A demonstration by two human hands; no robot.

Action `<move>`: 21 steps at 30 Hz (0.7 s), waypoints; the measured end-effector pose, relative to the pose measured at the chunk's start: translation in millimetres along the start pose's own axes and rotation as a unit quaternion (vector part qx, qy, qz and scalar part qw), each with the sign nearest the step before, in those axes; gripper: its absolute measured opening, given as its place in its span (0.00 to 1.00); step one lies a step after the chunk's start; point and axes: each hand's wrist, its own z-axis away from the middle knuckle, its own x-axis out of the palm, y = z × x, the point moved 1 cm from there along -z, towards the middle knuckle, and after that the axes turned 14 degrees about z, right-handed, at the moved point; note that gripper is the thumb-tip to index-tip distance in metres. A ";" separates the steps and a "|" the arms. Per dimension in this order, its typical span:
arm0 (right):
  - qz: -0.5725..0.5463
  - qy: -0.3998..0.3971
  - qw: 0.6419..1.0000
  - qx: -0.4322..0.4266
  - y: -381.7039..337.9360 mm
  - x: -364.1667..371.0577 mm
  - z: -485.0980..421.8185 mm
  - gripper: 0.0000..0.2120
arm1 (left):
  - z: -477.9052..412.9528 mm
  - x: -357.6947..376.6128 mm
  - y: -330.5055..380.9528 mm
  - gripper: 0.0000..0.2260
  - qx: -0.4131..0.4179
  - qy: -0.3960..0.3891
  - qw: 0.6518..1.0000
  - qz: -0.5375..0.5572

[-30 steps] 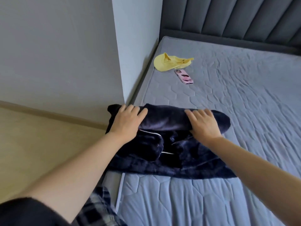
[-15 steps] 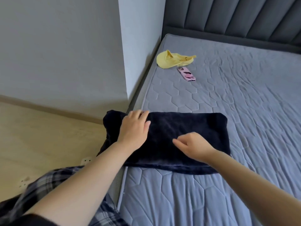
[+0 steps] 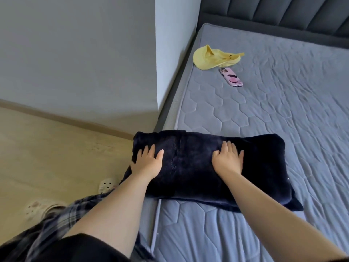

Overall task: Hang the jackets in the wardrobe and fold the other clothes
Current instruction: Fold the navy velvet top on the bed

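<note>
On mattress (image 3: 264, 114) — both hands press folded navy garment (image 3: 188, 167).

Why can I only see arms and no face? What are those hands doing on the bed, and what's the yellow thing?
The camera sits on the person's head and looks down, so you see only their own arms. The left hand and the right hand lie flat, fingers straight, pressing on a dark blue fluffy garment folded into a rectangle at the mattress edge. Neither hand has a grip on anything. Farther away lie a yellow cap and a pink phone. The wooden floor is at the left.
</note>
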 end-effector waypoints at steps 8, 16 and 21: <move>-0.039 0.077 0.987 -0.133 -82.9 -31.2 15.4 0.25 | 5.6 -11.2 34.5 0.21 0.163 0.211 0.962 -0.060; -0.094 0.127 0.985 -0.062 -72.5 16.0 23.0 0.26 | -21.3 7.1 6.2 0.26 0.165 -0.019 0.985 -0.040; -0.074 0.133 0.987 -0.058 -76.9 19.2 21.2 0.27 | -43.6 -4.9 -11.5 0.34 0.098 -0.041 0.994 -0.005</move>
